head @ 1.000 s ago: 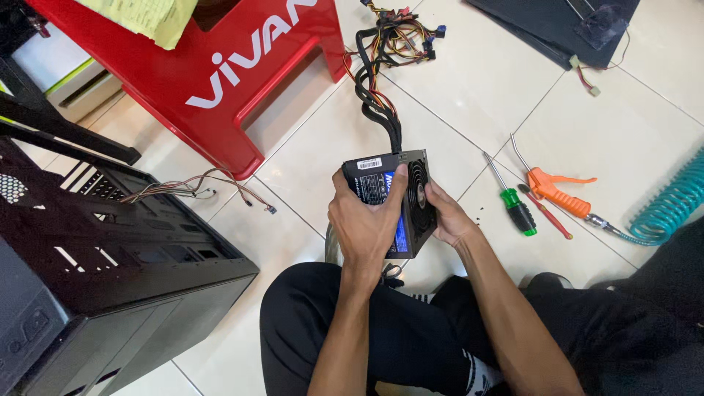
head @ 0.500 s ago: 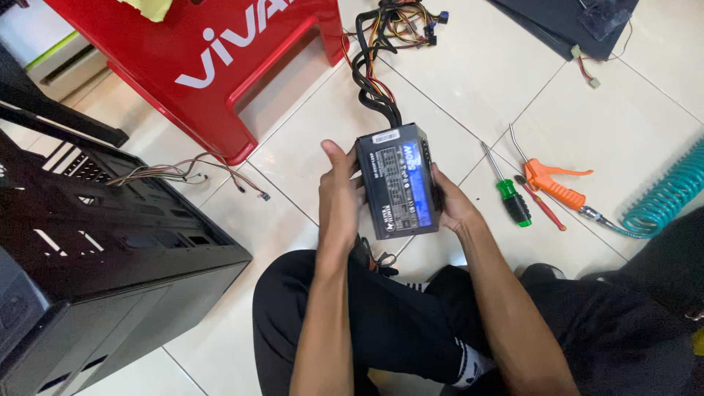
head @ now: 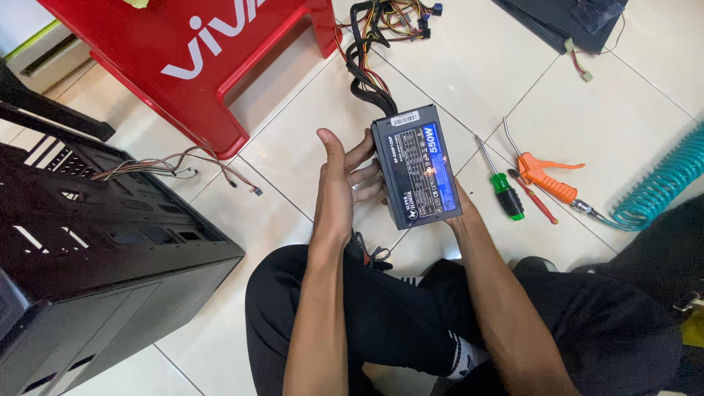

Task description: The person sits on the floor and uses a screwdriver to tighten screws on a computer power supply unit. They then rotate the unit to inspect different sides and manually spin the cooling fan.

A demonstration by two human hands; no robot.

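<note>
I sit on a tiled floor holding a black computer power supply [head: 418, 169] above my lap, its blue-labelled side facing up. My left hand [head: 339, 183] is at its left side, thumb raised, fingers pressed against the casing. My right hand [head: 460, 211] is mostly hidden under the unit's right near corner and supports it from below. A thick bundle of black and coloured cables [head: 367, 66] runs from the unit's far end across the floor.
A black computer case [head: 88, 242] with loose wires stands at the left. A red plastic stool [head: 183, 51] is at the far left. A green-handled screwdriver [head: 506, 194], an orange air blow gun [head: 546, 180] and a teal coiled hose [head: 660, 183] lie at the right. A dark panel [head: 572, 18] sits at the top right.
The power supply has turned so its labelled side faces up. My left hand came off its top and now rests against its left side, fingers spread.
</note>
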